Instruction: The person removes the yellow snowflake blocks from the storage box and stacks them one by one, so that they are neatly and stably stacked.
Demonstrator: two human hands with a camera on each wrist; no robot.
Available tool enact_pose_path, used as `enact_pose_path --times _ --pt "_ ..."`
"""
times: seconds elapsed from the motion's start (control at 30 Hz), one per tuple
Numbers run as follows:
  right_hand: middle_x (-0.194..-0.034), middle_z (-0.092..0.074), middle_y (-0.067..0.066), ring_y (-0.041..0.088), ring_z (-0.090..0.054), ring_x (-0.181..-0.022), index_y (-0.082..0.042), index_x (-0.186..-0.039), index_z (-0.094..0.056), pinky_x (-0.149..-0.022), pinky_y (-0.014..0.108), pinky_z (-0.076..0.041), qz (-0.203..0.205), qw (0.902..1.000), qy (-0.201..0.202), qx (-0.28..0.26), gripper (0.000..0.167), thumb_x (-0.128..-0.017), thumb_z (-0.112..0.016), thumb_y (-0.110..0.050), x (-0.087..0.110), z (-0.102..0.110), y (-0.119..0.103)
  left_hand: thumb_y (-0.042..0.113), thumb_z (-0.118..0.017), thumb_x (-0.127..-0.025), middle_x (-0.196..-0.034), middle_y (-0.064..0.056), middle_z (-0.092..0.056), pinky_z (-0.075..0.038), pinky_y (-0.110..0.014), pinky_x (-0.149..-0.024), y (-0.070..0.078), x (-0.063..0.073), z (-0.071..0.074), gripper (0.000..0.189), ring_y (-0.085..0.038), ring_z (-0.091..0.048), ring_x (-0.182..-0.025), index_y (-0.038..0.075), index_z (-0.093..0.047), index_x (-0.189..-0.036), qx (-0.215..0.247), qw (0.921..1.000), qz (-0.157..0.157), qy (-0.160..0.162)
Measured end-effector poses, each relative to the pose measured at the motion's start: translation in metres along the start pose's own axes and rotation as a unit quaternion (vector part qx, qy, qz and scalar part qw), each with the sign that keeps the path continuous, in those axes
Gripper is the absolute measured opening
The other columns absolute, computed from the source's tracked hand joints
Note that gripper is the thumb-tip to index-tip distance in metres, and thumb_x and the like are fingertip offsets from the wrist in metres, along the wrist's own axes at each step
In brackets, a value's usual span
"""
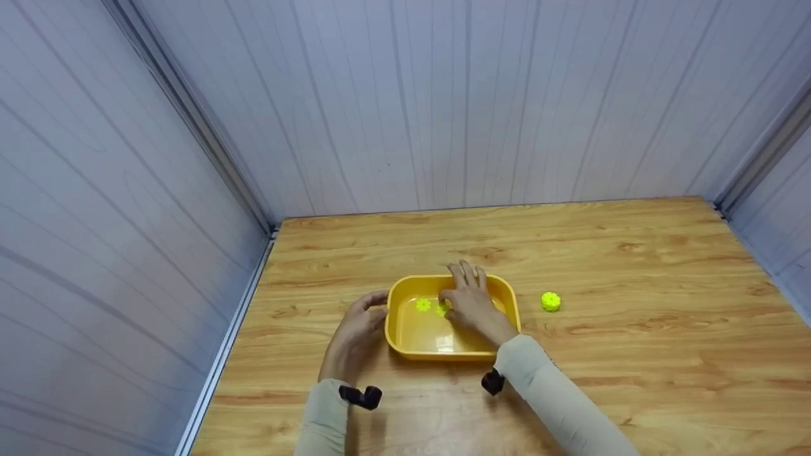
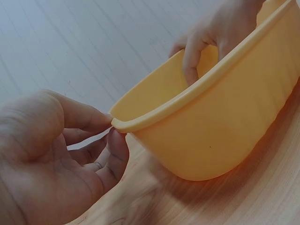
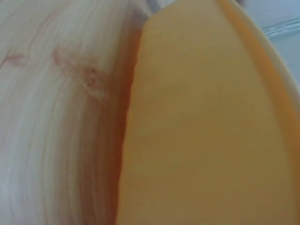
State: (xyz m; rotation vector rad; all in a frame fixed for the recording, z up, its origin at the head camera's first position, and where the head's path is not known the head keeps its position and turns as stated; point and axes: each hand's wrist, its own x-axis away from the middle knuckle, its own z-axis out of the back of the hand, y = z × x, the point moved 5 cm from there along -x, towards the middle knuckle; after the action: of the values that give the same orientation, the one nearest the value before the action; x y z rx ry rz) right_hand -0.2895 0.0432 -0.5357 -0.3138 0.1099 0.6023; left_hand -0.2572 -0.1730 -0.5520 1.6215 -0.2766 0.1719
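Observation:
A yellow plastic basin [image 1: 405, 347] stands on the wooden table. My left hand [image 1: 358, 326] is at its left end; in the left wrist view, the thumb and fingers of that hand [image 2: 51, 154] pinch the basin's rim [image 2: 140, 123]. My right hand [image 1: 472, 305] reaches inside the basin, its thumb and index finger around a small neon-yellow flower-shaped piece [image 1: 441, 310], which they partly cover. Left of it, a second flower-shaped piece [image 1: 423, 304] lies on the basin floor. The right wrist view shows the basin's outer wall [image 3: 201, 122], not the hand.
To the right of the basin, a small neon-yellow flower-shaped stack [image 1: 550, 301] sits on the table [image 1: 646, 329]. Pale panel walls [image 1: 431, 107] rise behind the table and at both sides. Each wrist carries a small black device.

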Motion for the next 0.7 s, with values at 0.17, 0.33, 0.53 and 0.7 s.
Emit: enact_pose_path --times 0.17,0.33,0.53,0.7 --pt "-0.144 -0.035 0.024 0.045 -0.018 -0.139 -0.013 -0.088 -0.068 -0.109 0.062 -0.011 -0.014 0.9996 -0.022 -0.005 0.021 -0.074 -0.081 -0.019 0.000 0.002 0.001 0.000 -0.052 -0.089 -0.131 -0.023 -0.046 -0.049 -0.028 -0.085 -0.001 0.000 0.001 0.045 -0.026 -0.055 -0.109 -0.005 -0.048 -0.134 -0.029 0.9995 -0.003 -0.007" --pt "-0.138 -0.039 0.024 0.043 -0.023 -0.137 -0.010 -0.085 -0.061 -0.110 0.059 -0.011 -0.020 0.9996 -0.006 -0.017 0.025 -0.073 -0.081 -0.018 0.000 0.002 0.004 0.000 -0.053 -0.089 -0.132 -0.022 -0.046 -0.049 -0.027 -0.083 -0.002 0.000 0.002 0.045 -0.024 -0.055 -0.106 -0.004 -0.049 -0.134 -0.034 0.9994 0.005 -0.006" --pt "-0.131 -0.046 0.022 0.042 -0.029 -0.133 -0.011 -0.077 -0.060 -0.109 0.059 -0.015 -0.009 0.9988 0.032 -0.035 0.021 -0.075 -0.080 -0.017 0.004 0.010 0.004 -0.001 -0.052 -0.089 -0.131 -0.020 -0.047 -0.049 -0.026 -0.082 0.000 -0.001 0.002 0.044 -0.021 -0.055 -0.104 -0.003 -0.050 -0.133 -0.033 0.9994 0.006 -0.004" --pt "-0.129 -0.049 0.020 0.042 -0.030 -0.132 -0.013 -0.074 -0.062 -0.107 0.060 -0.016 -0.004 0.9968 0.045 -0.065 0.018 -0.077 -0.079 -0.017 0.005 0.018 0.003 -0.002 -0.051 -0.089 -0.129 -0.018 -0.049 -0.050 -0.027 -0.082 -0.001 0.000 0.001 0.043 -0.020 -0.055 -0.103 0.000 -0.052 -0.131 -0.015 0.9996 0.022 0.001"
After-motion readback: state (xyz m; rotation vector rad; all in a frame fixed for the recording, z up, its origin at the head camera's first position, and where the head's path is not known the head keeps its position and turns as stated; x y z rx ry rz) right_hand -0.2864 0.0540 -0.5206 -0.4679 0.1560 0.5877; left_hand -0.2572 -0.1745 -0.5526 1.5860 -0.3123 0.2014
